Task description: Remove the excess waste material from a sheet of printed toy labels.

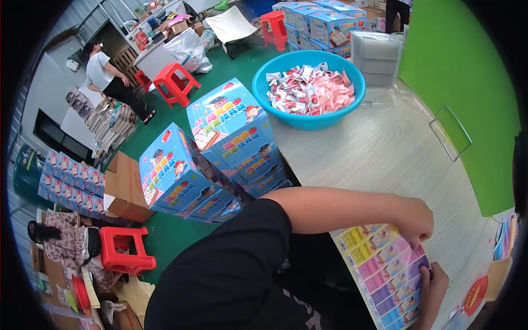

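Note:
A printed sheet [385, 269] with yellow, pink, purple and blue rows of small pictures lies at the near edge of the table. My left hand [416, 221] reaches across from the left, its fingers curled closed at the sheet's far edge; the fingertips are partly hidden. At the sheet's right edge, my right hand [435, 289] grips it with bent fingers, one fingertip over the purple row. Whether several sheets are stacked there, I cannot tell.
A turquoise basin [308, 120] of small wrapped packets stands on the pale table [352, 159]. Tall stacks of blue boxes [231, 118] rise left of it. A green panel [467, 99] borders the right side, with a metal wire handle [452, 135]. Two people and red stools [176, 84] are further off.

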{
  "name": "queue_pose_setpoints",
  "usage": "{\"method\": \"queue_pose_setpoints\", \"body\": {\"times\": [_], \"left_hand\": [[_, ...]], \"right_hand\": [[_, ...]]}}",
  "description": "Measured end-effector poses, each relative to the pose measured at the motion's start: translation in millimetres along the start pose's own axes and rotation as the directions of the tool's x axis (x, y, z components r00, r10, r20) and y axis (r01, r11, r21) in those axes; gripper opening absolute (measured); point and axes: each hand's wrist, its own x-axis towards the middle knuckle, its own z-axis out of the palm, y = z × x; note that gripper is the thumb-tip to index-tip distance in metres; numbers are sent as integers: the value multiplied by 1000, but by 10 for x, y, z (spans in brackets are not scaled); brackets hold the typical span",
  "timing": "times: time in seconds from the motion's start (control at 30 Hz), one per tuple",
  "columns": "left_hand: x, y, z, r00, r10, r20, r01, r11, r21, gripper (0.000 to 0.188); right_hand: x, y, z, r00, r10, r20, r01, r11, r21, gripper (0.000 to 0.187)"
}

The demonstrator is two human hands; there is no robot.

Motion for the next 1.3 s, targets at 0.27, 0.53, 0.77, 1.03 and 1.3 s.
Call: {"method": "queue_pose_setpoints", "body": {"times": [0.27,0.53,0.77,1.03,1.3], "left_hand": [[-70,-53,-107,998,-29,49,37,985,-171,25],[-91,-190,-105,1000,-4,-9,2,982,-188,27],[-193,-436,-255,957,-88,-277,107,993,52,25],[-196,-405,-286,942,-126,-312,157,985,77,25],[-95,-375,-110,962,-76,-262,101,991,83,35]], "right_hand": [[-16,55,59,994,-110,-17,107,988,-110,31],[49,95,-49,999,-42,27,43,998,-52,30],[61,593,-168,996,75,-54,-46,911,409,13],[68,659,-178,980,170,-102,-87,832,548,18],[56,707,-231,972,217,-96,-139,848,511,19]]}}
